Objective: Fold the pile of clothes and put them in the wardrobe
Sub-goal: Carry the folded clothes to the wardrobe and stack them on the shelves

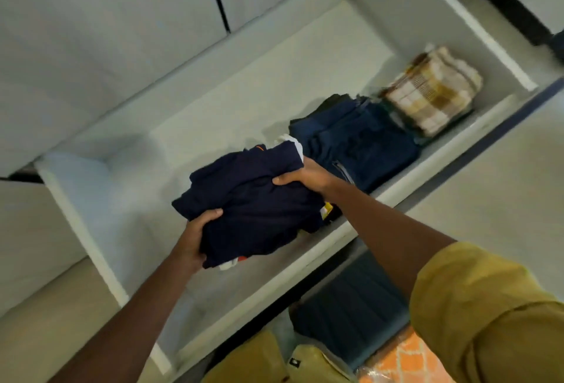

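Note:
A stack of folded clothes with a dark navy garment (253, 202) on top hangs over the front of the white wardrobe shelf (244, 101). My left hand (195, 236) grips its near left edge, thumb on top. My right hand (305, 176) grips its right edge. White and orange layers peek out underneath the stack. On the shelf to the right lie folded blue jeans (363, 144) and, beyond them, a folded brown and cream checked cloth (433, 92).
The shelf's left half and back are bare. White side walls (85, 199) bound the compartment. Below the shelf sit a dark blue folded item (351, 306), a mustard garment (259, 361) and an orange patterned packet (406, 361).

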